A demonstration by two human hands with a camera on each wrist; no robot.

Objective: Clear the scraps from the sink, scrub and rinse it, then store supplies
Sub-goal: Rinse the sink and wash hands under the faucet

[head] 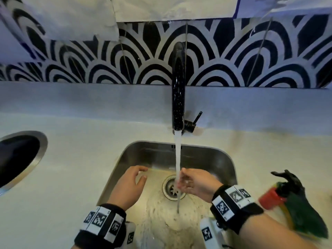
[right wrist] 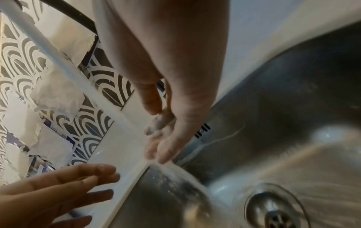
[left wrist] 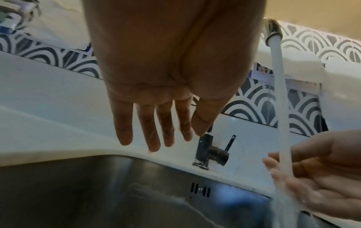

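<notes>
Water (head: pixel 177 159) runs from the black faucet (head: pixel 178 87) into the steel sink (head: pixel 215 159) and splashes around the drain (head: pixel 170 190). My right hand (head: pixel 182 178) is over the drain with its loosely bent fingers in the stream, holding nothing; the right wrist view shows wet fingertips (right wrist: pixel 156 123). My left hand (head: pixel 142 174) hovers just left of the stream above the basin, fingers spread and empty, as the left wrist view shows (left wrist: pixel 156 135). No scraps show in the basin.
On the counter right of the sink lie a black glove (head: pixel 291 180), a red-capped bottle (head: pixel 271 200) and a green and yellow sponge (head: pixel 303 218). A round steel-rimmed opening (head: pixel 38 153) sits in the counter at left. The faucet lever (head: pixel 196 118) stands behind the sink.
</notes>
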